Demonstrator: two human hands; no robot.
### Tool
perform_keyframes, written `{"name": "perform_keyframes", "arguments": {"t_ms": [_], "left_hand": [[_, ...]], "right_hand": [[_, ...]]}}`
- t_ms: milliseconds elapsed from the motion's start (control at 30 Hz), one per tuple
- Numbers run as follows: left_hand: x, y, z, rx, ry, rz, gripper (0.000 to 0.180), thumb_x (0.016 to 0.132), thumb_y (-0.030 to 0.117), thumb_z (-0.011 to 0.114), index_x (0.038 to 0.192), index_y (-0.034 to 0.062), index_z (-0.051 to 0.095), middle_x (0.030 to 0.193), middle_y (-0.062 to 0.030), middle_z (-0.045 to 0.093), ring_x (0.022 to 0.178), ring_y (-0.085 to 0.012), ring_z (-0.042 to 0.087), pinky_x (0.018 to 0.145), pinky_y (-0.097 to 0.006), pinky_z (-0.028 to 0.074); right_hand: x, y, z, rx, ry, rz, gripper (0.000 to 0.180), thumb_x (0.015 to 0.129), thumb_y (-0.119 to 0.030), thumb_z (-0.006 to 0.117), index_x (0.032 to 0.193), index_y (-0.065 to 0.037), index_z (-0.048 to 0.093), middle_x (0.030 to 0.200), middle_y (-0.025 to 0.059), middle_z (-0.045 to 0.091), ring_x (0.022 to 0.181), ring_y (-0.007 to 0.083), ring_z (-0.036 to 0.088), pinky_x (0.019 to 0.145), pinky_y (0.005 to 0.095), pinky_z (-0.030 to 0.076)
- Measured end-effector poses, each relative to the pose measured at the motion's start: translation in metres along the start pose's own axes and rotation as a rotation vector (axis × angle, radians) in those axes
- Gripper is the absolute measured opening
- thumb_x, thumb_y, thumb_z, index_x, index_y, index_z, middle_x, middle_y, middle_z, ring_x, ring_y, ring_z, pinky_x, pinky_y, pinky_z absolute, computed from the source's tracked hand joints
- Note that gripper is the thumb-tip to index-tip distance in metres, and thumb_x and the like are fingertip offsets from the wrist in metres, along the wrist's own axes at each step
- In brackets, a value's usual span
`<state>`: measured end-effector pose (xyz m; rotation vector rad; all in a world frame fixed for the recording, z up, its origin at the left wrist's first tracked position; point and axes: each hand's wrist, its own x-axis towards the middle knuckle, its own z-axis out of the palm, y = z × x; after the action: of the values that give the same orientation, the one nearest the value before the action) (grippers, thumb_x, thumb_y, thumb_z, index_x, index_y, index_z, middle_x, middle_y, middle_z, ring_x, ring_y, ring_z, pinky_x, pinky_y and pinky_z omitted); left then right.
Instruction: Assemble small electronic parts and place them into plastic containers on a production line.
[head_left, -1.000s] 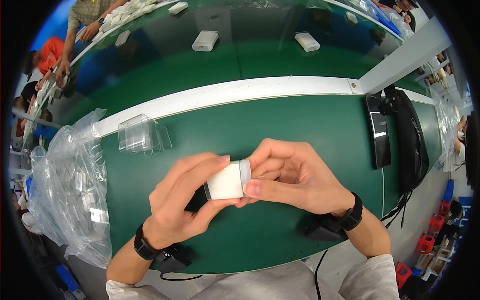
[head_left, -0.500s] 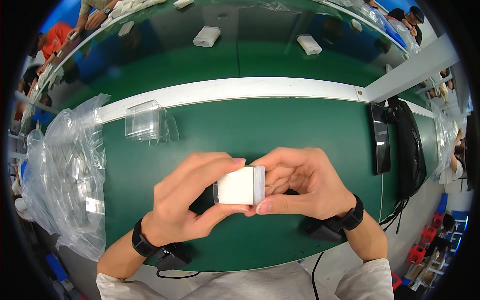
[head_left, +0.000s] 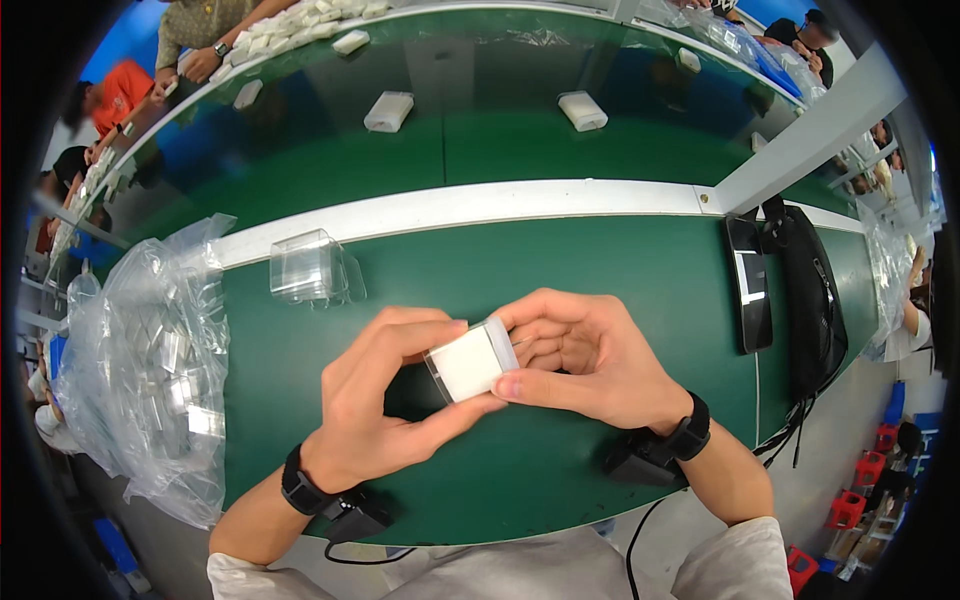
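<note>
Both hands meet over the near middle of a green table (head_left: 600, 290); the left hand (head_left: 385, 400) and the right hand (head_left: 585, 360) pinch a small white block in a clear case (head_left: 470, 360) between them, the left thumb and forefinger closed on its near and far edges, the right thumb under its near right corner and the right fingers curled behind it; the block sits tilted, lifted off the surface as far as the view shows; each wrist wears a black band with a small black unit and cable; to the left a large crumpled clear plastic bag (head_left: 140, 370) full of clear cases slumps over the table edge; a stack of empty clear cases (head_left: 305, 265) stands just beyond the left hand; a white rail (head_left: 480, 205) runs across the far edge, and past it a second green belt (head_left: 470, 140) carries white packs (head_left: 388, 110); at right a dark phone (head_left: 750, 285) lies beside a black bag (head_left: 810, 300); other people work at the far left.
</note>
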<state>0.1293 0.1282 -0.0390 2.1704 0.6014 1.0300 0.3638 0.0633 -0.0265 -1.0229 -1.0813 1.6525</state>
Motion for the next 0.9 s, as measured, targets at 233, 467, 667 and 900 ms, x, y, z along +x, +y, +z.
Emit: {"name": "perform_keyframes", "arguments": {"t_ms": [233,467,667,900], "left_hand": [[-0.009,0.007,0.004,-0.408,0.002,-0.391,0.034,0.091,-0.002,0.084,0.113,-0.0033,0.058,0.106,-0.0177,0.077,0.097,-0.0217,0.080,0.080,-0.032,0.068],[-0.009,0.006,0.007,-0.390,0.068,-0.282,0.040,0.092,-0.004,0.081,0.128,-0.0023,0.064,0.106,-0.0163,0.077,0.094,-0.0196,0.079,0.078,-0.032,0.068],[-0.009,0.009,0.004,-0.351,0.076,-0.309,0.030,0.092,-0.004,0.081,0.121,-0.0034,0.071,0.101,-0.0153,0.077,0.090,-0.0169,0.078,0.075,-0.030,0.068],[-0.005,0.001,-0.001,-0.338,0.006,-0.292,0.030,0.092,-0.004,0.081,0.121,-0.0041,0.071,0.100,-0.0139,0.076,0.090,-0.0154,0.076,0.073,-0.028,0.065]], "right_hand": [[-0.002,0.001,0.006,-0.082,0.191,-0.126,0.048,0.093,-0.002,0.083,0.136,-0.002,0.061,0.102,0.0065,0.076,0.100,0.0125,0.073,0.087,0.0267,0.059],[-0.001,0.007,0.011,-0.182,0.162,-0.300,0.033,0.098,-0.001,0.077,0.129,-0.001,0.067,0.115,0.0098,0.073,0.101,0.0150,0.073,0.087,0.0305,0.063],[0.001,0.007,0.012,-0.226,0.141,-0.335,0.023,0.099,0.001,0.073,0.122,0.001,0.076,0.109,0.0111,0.073,0.095,0.0175,0.074,0.082,0.0295,0.067],[0.002,0.002,0.009,-0.301,0.154,-0.297,0.020,0.099,0.000,0.074,0.119,0.000,0.078,0.102,0.0108,0.074,0.091,0.0158,0.073,0.081,0.0286,0.065]]}}
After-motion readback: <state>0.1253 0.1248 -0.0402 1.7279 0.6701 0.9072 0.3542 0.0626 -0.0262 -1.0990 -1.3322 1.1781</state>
